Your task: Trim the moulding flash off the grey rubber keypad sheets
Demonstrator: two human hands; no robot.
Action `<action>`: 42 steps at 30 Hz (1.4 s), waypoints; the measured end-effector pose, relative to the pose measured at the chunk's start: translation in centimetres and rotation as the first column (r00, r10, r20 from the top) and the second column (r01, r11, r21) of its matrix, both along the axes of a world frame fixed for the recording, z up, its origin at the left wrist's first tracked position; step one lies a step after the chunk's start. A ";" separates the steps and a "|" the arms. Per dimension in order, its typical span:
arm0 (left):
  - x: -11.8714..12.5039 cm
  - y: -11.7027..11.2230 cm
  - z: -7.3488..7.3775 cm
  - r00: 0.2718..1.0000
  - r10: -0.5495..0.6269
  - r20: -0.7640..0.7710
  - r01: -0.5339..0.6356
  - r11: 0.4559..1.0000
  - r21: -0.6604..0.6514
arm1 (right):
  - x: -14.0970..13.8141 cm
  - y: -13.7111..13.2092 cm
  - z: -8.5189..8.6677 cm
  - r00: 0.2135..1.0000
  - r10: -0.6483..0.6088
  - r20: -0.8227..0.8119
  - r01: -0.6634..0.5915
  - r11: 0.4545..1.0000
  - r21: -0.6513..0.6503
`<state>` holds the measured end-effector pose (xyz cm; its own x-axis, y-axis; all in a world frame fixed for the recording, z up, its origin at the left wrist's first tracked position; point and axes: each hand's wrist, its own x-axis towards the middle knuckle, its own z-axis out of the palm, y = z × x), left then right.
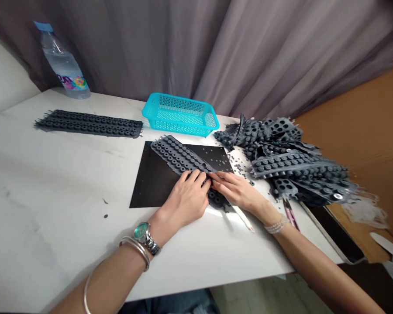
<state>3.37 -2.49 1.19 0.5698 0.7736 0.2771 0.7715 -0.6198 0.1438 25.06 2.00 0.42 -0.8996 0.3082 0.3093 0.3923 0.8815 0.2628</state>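
A dark grey rubber strip [180, 156] with rows of round, hollow-centred studs lies slantwise over a black mat [150, 183]. My left hand [191, 194] grips the strip near its lower end, with fingers curled over it. Close beside it, my right hand [236, 189] has its fingers closed on the strip's right edge; its thumb is mostly hidden. A slim white stick [243, 219], like a pencil, pokes out beneath my right palm; whether the hand holds it is unclear. Small dark round bits [239, 168] are scattered on the mat and table at the right.
A similar strip [91, 123] lies at the back left, near a water bottle [65, 69]. A turquoise basket [180, 126] stands behind the mat. Rubber strips [291, 161] are heaped at the right, with small snips [291, 214] and a dark phone-like slab [334, 233] nearby.
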 end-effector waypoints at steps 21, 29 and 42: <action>-0.1 0.4 0.2 0.971 0.052 0.235 -0.058 0.998 0.016 | 0.7 -0.1 0.4 0.863 -0.217 -0.456 0.099 0.958 -0.268; -0.8 0.9 0.3 0.966 -0.074 0.246 -0.003 0.955 0.297 | -1.5 -1.7 0.3 0.866 -0.013 -0.500 -0.095 0.977 -0.190; -0.2 0.4 -0.1 0.995 0.015 0.096 -0.033 0.982 0.187 | -0.5 -0.7 0.6 0.971 -0.093 -0.219 0.084 0.995 -0.047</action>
<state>3.18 -2.12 1.11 0.5163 0.7156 0.4704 0.7749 -0.6242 0.0991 24.55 1.34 1.04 -0.7789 0.3987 0.4841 0.5140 0.8481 0.1285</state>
